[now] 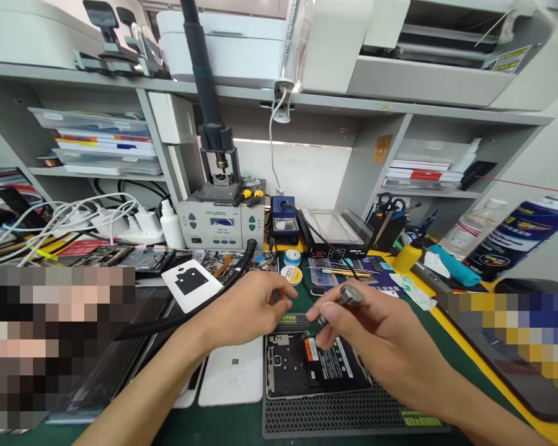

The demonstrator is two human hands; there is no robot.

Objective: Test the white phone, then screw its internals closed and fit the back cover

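Note:
My right hand (369, 331) is closed around a small screwdriver (351, 295) with a grey ribbed end, though my fingers cover much of it. Beneath that hand lies an opened tablet (291, 365), its black battery (332, 365) with an orange label exposed. The tablet rests on a grey honeycomb-pattern mat (325, 418). My left hand (255, 303) hovers above and left of the tablet, fingers loosely bent and apart, with nothing visible in them. Just below my left hand is a white back cover (232, 375) bearing a Mi logo, flat on the green bench.
A hot-air station (221, 226) stands at the back, with a black hose crossing to the left. A soldering station (284, 220), a tray-like heating plate (335, 229) and a spray can (523, 232) are behind and right. Tangled white cables (97, 214) lie left.

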